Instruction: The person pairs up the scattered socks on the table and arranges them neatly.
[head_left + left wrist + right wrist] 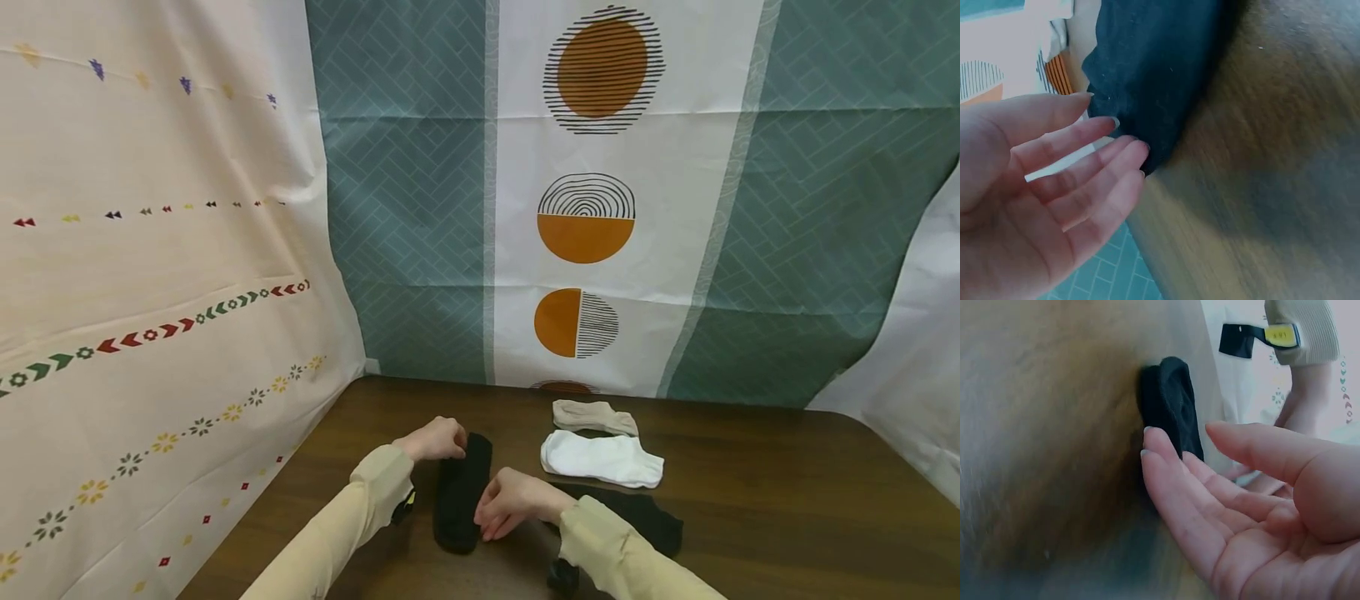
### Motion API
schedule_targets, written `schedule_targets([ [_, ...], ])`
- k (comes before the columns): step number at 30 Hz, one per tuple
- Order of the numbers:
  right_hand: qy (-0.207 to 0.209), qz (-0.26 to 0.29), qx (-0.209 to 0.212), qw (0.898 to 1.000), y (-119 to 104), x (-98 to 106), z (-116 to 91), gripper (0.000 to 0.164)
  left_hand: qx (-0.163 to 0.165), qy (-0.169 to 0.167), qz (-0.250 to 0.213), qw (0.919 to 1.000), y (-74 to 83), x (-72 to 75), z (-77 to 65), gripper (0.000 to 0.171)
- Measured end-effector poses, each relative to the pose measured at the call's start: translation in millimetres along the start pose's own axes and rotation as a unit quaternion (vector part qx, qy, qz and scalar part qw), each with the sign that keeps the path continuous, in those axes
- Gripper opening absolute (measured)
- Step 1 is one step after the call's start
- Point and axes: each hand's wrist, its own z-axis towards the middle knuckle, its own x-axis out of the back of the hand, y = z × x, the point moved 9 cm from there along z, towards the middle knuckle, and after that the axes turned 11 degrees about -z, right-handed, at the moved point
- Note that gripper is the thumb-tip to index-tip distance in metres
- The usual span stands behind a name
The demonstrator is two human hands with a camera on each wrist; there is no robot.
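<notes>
A black sock point(462, 492) lies lengthwise on the brown table between the two hands. At its far end is my left hand point(437, 439). In the left wrist view, this hand's loosely bent fingers point(1100, 181) have their tips right at the sock's dark edge point(1147, 69), the thumb held apart from them. My right hand point(517, 504) is at the near right side of the same sock. Seen from the right wrist, its fingers point(1175, 494) are extended beside the folded black fabric point(1172, 403), with the thumb spread away and nothing pinched.
To the right lie a beige sock point(592, 416), white socks point(600, 458) and another black sock point(637, 512), partly behind the right hand and forearm. A patterned curtain point(412, 208) hangs along the table's back edge, and a cream cloth point(150, 333) borders the left side.
</notes>
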Motion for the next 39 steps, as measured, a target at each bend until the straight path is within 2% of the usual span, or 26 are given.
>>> schedule_targets([
  [5, -0.044, 0.022, 0.01, 0.999, -7, -16, 2, 0.01, -0.01, -0.023, -0.008, 0.9997, 8.0, -3.6, 1.8, 0.01],
  [8, -0.049, 0.022, 0.01, 0.999, -9, -17, 1, 0.01, -0.016, -0.036, -0.014, 0.9991, 12.6, -4.4, 1.8, 0.012],
  [12, -0.013, 0.006, 0.006, 1.0, -9, -3, 1, 0.009, -0.004, -0.022, -0.005, 0.9997, 6.6, 1.1, -2.0, 0.012],
  [17, 0.075, -0.024, 0.028, 0.997, -11, 28, 9, 0.009, 0.029, 0.012, 0.005, 0.9995, -9.7, 11.4, -12.6, 0.006],
  [20, 0.131, -0.052, 0.048, 0.989, -13, 47, 16, 0.007, 0.044, 0.021, -0.001, 0.9988, -16.4, 15.0, -21.3, 0.002],
  [23, 0.175, -0.092, 0.063, 0.978, -14, 59, 23, 0.009, 0.07, 0.011, -0.025, 0.9972, -21.1, 14.6, -30.3, 0.007],
  [29, 0.231, -0.212, 0.087, 0.946, -19, 69, 34, 0.017, 0.127, -0.028, -0.046, 0.9904, -26.6, 7.7, -44.1, 0.01],
  [32, 0.234, -0.255, 0.084, 0.934, -18, 70, 39, 0.022, 0.137, -0.04, -0.047, 0.9886, -24.9, 3.8, -49.5, 0.013],
  [37, 0.2, -0.287, 0.07, 0.934, -15, 65, 46, 0.033, 0.15, -0.066, -0.047, 0.9853, -23.1, -3.6, -55.1, 0.022],
  [39, 0.183, -0.306, 0.065, 0.932, -14, 63, 48, 0.038, 0.144, -0.07, -0.051, 0.9857, -22.1, -5.5, -55.3, 0.023],
])
